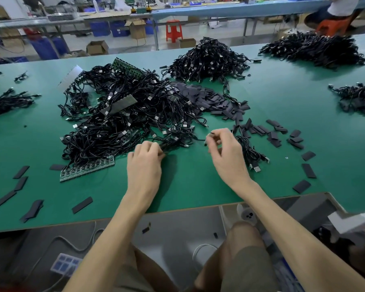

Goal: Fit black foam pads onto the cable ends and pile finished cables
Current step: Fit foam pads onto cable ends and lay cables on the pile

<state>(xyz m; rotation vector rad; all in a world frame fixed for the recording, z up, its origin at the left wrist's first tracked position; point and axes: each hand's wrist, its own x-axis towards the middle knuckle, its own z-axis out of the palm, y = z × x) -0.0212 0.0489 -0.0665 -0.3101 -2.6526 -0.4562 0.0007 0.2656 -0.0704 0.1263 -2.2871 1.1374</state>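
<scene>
Tangled black USB cable pile (122,116), left hand (144,159) curled round strands (167,146) at its near edge, right hand (226,151) beside it pinching one thin cable (199,140)

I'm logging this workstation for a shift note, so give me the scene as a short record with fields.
surface: green table
left hand: grips a cable at the cable tangle's near edge
right hand: pinches a cable end
cable tangle: centre, circuit boards mixed in
foam pads: heaped right of tangle, others scattered
far side: more cable heaps
</scene>
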